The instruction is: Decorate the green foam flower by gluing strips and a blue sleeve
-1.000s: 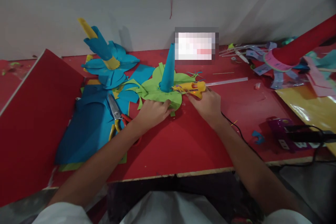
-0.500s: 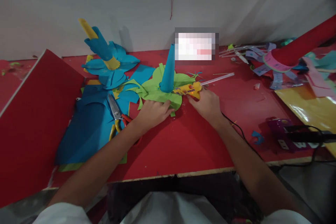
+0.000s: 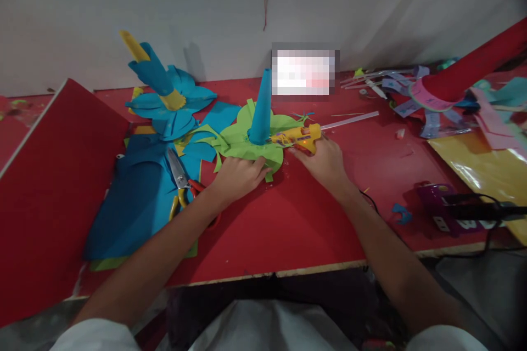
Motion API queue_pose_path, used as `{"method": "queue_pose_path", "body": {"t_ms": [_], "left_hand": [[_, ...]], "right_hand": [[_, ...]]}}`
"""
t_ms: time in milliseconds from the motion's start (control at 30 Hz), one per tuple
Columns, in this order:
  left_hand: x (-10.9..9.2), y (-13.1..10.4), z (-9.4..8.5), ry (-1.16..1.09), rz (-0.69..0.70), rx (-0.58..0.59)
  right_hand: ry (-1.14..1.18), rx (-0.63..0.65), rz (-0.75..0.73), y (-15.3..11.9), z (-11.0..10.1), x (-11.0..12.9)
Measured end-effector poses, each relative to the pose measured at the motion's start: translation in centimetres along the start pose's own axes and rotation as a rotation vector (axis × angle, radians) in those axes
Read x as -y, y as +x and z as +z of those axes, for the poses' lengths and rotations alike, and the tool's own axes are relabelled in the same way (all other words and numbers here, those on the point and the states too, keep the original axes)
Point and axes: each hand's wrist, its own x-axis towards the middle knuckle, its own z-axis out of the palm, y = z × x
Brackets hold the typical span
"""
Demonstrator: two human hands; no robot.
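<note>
A yellow glue gun (image 3: pixel 300 135) is gripped in my right hand (image 3: pixel 326 163), its nozzle pointing left at the foot of a blue paper cone (image 3: pixel 261 115). From the gun's back end a long clear glue stick (image 3: pixel 354 119) sticks out. The cone stands upright at the middle of a green paper flower (image 3: pixel 239 145) lying on the table. My left hand (image 3: pixel 240 176) has its curled fingers on the flower's near petal, holding it. The nozzle tip is hard to make out against the flower.
Scissors (image 3: pixel 178 170) lie on blue paper sheets (image 3: pixel 127 203) at left, beside a standing red board (image 3: pixel 57 186). Behind them is a blue and yellow paper flower (image 3: pixel 164 85). At right are a red tube (image 3: pixel 473 74), yellow sheet (image 3: pixel 481 170) and purple box (image 3: pixel 436 203).
The glue gun has shifted slightly right, its glue stick reaching farther right. My left hand stays on the green petal. The whole view has drifted a little.
</note>
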Motion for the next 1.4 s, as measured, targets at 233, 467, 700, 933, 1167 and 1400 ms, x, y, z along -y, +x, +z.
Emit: {"method": "queue_pose_path", "body": {"t_ms": [233,467,700,933,1167,1400], "left_hand": [[0.0,-0.1,0.0,0.004,0.002,0.001],[0.1,-0.1,-0.1,-0.015,0.012,-0.019],[0.1,-0.2,0.0,0.014,0.011,-0.014],[0.2,-0.3,-0.1,0.017,0.019,-0.033],[0.2,-0.2,0.1,0.008,0.012,-0.043],[0.3,-0.1,0.4,-0.006,0.008,-0.061]], "right_hand": [[0.148,-0.108,0.140,0.5,-1.4,-1.3],[0.139,-0.189,0.230,1.1,-2.9,-3.4],[-0.071,-0.164,0.341,2.2,-4.4,-6.9],[-0.331,0.039,0.486,1.7,-5.8,-9.8],[-0.325,-0.182,0.391,1.6,-6.6,-10.6],[-0.294,-0.225,0.344,1.9,-6.1,-10.8]]}}
